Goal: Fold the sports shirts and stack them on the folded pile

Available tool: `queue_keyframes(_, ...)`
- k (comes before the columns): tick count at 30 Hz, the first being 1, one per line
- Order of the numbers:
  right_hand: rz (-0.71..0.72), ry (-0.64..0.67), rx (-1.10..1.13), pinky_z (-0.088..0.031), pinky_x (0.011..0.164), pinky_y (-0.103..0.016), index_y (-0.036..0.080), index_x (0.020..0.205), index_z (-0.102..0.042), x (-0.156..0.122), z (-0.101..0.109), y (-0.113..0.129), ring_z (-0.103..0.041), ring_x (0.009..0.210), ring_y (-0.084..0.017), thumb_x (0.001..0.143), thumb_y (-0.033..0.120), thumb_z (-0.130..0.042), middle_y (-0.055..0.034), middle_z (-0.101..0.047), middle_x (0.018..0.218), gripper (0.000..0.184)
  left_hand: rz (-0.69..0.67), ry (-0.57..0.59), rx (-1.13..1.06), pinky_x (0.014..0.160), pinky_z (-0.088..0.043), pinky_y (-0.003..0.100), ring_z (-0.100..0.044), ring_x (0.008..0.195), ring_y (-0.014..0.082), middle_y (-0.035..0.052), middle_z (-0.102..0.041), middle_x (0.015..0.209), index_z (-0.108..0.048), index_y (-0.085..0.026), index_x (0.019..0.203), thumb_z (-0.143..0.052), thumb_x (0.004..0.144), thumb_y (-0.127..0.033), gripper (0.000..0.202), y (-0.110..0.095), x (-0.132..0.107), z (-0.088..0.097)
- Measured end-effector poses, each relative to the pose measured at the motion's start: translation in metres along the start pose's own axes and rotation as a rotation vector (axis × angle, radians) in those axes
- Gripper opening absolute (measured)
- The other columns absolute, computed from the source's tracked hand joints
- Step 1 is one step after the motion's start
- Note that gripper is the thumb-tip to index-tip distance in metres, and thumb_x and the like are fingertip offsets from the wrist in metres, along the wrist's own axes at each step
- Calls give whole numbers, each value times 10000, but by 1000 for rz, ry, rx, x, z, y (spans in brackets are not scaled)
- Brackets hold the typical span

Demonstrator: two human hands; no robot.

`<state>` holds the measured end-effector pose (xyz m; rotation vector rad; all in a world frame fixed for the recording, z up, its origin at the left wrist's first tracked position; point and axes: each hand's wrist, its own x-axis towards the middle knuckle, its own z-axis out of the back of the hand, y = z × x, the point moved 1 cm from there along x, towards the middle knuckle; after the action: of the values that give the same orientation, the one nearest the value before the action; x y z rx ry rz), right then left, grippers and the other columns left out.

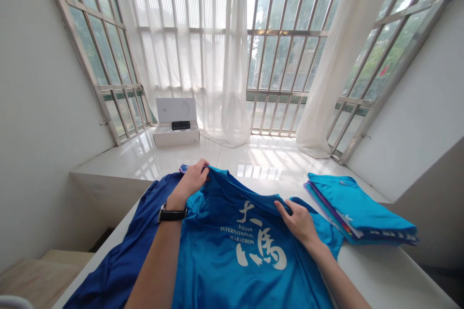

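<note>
A bright blue T-shirt (203,256) with white lettering, reading "Dalian International Marathon", lies spread out before me. My left hand (195,177), with a dark-strapped watch on its wrist, grips the shirt at the shoulder left of the collar. At the right side of the neckline, my right hand (297,218) pinches the fabric between thumb and fingers. A darker navy garment (126,246) lies to the left, partly under the T-shirt and my left forearm. The shirt's lower end runs out of view.
To the right sits a stack of folded shirts (362,205), bright blue on top. An open white box (176,137) with a black device (180,125) stands on the white sill (119,166) at the back left. Sheer curtains (224,67) hang before barred windows.
</note>
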<state>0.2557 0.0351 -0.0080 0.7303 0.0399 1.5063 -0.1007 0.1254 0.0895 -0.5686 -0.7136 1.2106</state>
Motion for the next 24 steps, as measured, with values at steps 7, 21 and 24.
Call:
queue_keyframes(7, 144, 72, -1, -440, 607, -312, 249, 807, -617, -1, 2, -1, -671, 699, -238, 937, 561, -475, -34, -698, 751, 367, -90, -188, 150, 785, -477, 292, -662, 862, 214, 42, -697, 893, -594, -221, 965, -432, 912, -313, 194, -8, -2, 11)
queue_keyframes(21, 5, 447, 21, -450, 713, -317, 211, 803, -709, 3, 15, -6, -674, 851, -267, 838, 614, -587, -76, -746, 877, 422, 42, 357, 240, 676, -472, 285, -644, 871, 262, 75, -698, 948, -711, -166, 876, -673, 662, -376, 302, -11, -22, 22)
queue_keyframes(24, -10, 527, 65, -455, 744, -324, 197, 804, -729, 3, 16, -8, -657, 873, -275, 810, 603, -616, -77, -742, 886, 422, 68, 403, 283, 601, -434, 275, -635, 766, 236, 58, -693, 818, -717, -160, 793, -673, 648, -388, 274, -3, -19, 19)
